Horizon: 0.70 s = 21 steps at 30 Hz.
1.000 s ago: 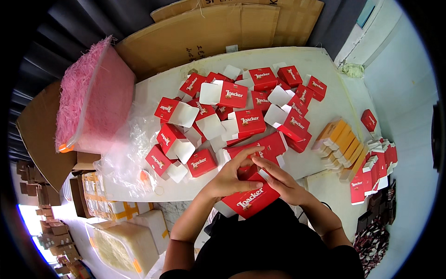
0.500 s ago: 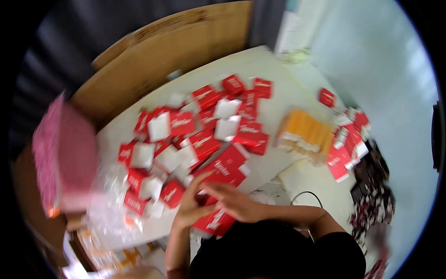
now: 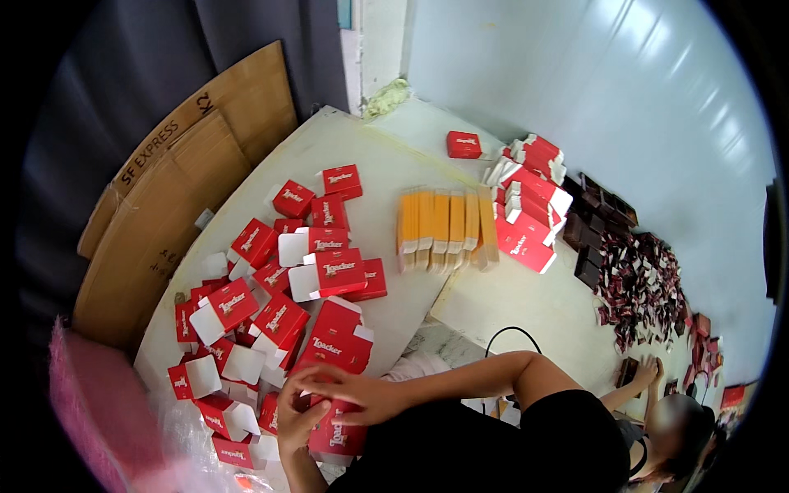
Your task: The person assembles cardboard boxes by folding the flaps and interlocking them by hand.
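Viewpoint has rotated to the right since the first earlier frame: the bench (image 3: 374, 172) and its load now sit further left, and a co-worker (image 3: 686, 431) has come into view at lower right.

Items follow in descending size. Bench: pale top, adjoined on the right by a second pale surface (image 3: 493, 308). Brown cardboard sheets (image 3: 160, 222) stand upright along the bench's far left edge. A pink-walled tub (image 3: 107, 419) occupies the lower left corner of the view. On the second surface, at right, a heap of small wrapped pieces (image 3: 645, 283) lies beside dark trays (image 3: 588, 234). Flat red-and-white cartons (image 3: 526, 222) are stacked near the wall; a row of yellow packs (image 3: 444, 222) stands just left of them. Open red boxes (image 3: 234, 304), many with white flaps raised, lie in a loose cluster on the left part of the bench. A flat red carton (image 3: 335, 337) lies at the near edge, just beyond the person's hands.

Held carton (image 3: 339, 434): red, positioned directly in front of the torso. Left hand (image 3: 297, 417): clamped on the carton's left side. Right hand (image 3: 366, 398): clamped over its upper end, fingers crossing toward the left hand. Exact fingertip contact is partly hidden.
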Tool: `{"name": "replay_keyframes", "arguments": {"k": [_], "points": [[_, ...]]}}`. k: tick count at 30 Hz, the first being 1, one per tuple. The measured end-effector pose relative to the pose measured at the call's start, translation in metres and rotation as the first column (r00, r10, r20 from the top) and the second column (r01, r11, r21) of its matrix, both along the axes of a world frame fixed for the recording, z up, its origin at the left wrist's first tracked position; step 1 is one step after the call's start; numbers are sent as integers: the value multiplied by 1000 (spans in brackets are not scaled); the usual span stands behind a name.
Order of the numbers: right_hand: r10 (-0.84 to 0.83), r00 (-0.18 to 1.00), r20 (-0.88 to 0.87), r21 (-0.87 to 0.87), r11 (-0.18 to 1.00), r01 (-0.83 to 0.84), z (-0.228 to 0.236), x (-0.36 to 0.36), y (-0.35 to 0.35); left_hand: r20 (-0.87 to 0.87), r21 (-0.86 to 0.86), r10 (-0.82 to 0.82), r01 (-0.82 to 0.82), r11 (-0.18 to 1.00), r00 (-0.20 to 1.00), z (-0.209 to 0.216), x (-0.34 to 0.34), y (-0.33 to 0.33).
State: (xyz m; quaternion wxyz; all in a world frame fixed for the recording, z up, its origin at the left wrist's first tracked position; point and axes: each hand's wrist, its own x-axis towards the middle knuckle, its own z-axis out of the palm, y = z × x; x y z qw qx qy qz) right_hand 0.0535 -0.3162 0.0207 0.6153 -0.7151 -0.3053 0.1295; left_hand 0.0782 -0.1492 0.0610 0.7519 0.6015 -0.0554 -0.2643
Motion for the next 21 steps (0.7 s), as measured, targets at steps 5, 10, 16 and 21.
{"name": "replay_keyframes", "arguments": {"k": [5,10,16,21], "points": [[-103,936,-336,13,993,114,7,7,-19,158,159,93,-118,980,983,-17,11,15],[-82,799,-595,60,987,146,-31,8,-35,72,0,309,-310,951,948,-20,18,18],[-225,613,-757,472,459,752,-62,83,-193,34,20,490,-491,871,871,-45,7,65],[-577,-40,-815,45,-131,990,-79,99,-277,-76,140,344,-332,933,936,-99,-11,66]]}}
